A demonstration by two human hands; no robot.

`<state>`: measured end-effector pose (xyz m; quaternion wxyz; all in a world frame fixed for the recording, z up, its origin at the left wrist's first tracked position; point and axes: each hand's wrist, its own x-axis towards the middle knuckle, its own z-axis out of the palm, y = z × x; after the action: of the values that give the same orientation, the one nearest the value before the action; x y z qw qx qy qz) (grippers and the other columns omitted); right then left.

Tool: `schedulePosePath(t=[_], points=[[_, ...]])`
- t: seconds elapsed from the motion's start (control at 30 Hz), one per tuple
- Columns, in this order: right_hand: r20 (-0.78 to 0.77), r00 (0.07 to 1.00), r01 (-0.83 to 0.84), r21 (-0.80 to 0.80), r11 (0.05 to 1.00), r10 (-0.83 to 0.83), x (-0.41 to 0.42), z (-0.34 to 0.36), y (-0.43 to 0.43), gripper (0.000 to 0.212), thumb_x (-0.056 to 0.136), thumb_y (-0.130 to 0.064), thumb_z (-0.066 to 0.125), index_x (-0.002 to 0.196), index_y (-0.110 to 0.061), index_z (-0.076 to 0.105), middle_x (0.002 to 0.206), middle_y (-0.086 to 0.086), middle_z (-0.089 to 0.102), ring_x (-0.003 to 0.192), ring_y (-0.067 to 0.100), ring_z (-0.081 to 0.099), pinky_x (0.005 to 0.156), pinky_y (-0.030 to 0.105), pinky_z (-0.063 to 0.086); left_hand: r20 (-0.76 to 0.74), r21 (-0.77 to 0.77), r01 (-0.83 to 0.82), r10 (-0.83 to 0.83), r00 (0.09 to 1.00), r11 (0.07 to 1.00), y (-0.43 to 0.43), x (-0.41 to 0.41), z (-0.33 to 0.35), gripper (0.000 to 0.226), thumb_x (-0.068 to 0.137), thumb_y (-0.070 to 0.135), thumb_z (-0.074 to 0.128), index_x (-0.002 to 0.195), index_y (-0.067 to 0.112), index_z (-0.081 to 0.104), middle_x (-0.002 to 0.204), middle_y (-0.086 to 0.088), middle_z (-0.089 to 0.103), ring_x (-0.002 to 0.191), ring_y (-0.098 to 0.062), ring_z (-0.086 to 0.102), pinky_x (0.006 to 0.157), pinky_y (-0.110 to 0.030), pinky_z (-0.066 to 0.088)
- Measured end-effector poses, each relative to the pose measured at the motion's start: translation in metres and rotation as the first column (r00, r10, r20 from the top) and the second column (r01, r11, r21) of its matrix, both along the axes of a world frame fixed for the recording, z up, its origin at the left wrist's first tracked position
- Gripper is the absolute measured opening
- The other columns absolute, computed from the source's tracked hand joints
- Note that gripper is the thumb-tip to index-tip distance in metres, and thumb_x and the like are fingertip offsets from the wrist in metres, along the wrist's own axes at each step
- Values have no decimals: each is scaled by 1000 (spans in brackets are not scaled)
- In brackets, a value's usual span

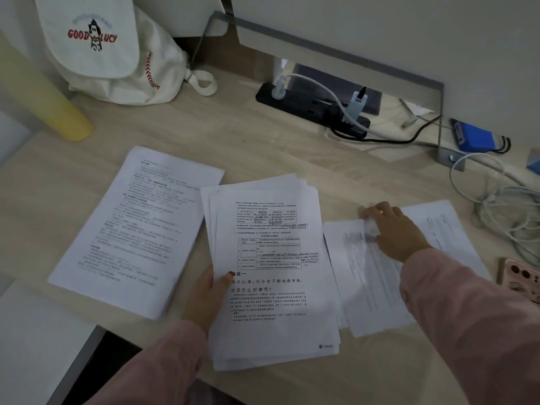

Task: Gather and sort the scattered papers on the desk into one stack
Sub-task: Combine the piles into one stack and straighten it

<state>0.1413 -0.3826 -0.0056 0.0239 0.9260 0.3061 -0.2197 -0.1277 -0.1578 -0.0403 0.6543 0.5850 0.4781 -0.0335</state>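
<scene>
Gathering roughly half done: fanned stack (pixel 271 273) on desk (pixel 263 135) gripped at left edge by left hand (pixel 204 296), right hand (pixel 394 226) flat on loose sheets (pixel 371 276) right of stack, printed pile (pixel 131 229) left of stack uncollected.

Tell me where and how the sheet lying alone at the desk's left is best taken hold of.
Probably its right long edge, near the lower corner, coming from the right. The left sheet lies flat and tilted, that edge facing the held stack, so fingers can slide under with the thumb on top, as the left hand grips the stack.
</scene>
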Motion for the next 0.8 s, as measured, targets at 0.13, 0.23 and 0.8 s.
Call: schedulePosePath(t=[0.13,0.23,0.8], points=[[-26,994,-101,147,984,106,-35,-7,-22,50,81,7,53,127,-11,49,139,12,42,126,32,42,102,37,37,-12,-50,-25,24,1000,998,2,-2,-4,20,92,19,52,107,22,65,102,-3,73,95,-25,69,89,-49,53],[-27,1000,20,260,965,-13,-59,-14,-34,59,77,9,54,131,-14,46,144,11,37,128,30,41,106,37,34,-17,-82,-24,22,1000,996,3,-3,-8,22,91,22,53,110,23,65,101,-4,74,92,-25,71,87,-50,54],[-184,207,978,24,206,-961,-46,-21,-104,97,62,-39,78,135,3,28,140,28,32,128,43,32,108,51,30,-3,-69,11,-11,1000,998,6,0,-11,25,92,18,52,115,16,62,105,-5,72,94,-24,68,85,-42,54]])
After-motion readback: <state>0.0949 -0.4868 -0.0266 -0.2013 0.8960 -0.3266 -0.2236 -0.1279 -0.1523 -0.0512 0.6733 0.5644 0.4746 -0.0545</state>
